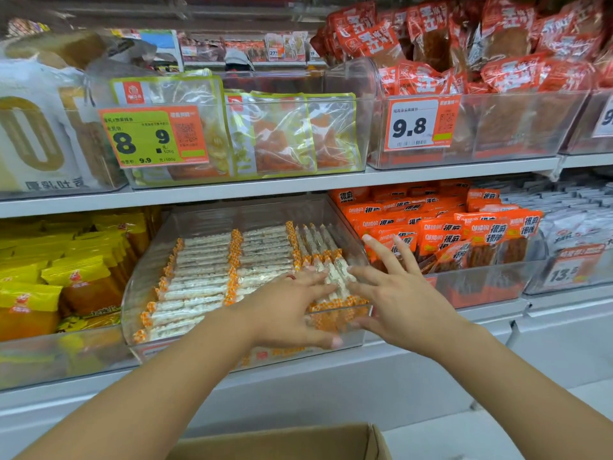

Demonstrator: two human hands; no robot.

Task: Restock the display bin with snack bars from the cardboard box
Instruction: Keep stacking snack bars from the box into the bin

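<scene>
Yellow packs left of my bin. Bars lie in rows inside. My left hand rests flat on the bars; right hand spread, empty, at the bin's right wall. Orange packs beyond. Box below.

Green price tag on upper-left clear bin: "8", "9", "9.9", "500g" | white-and-orange price tag on upper-right bin: "9.8" | blurred tag on lower-right bin: "13.5" | orange packets: "很麻很辣" | white bread bag: "厚乳吐司"
</scene>
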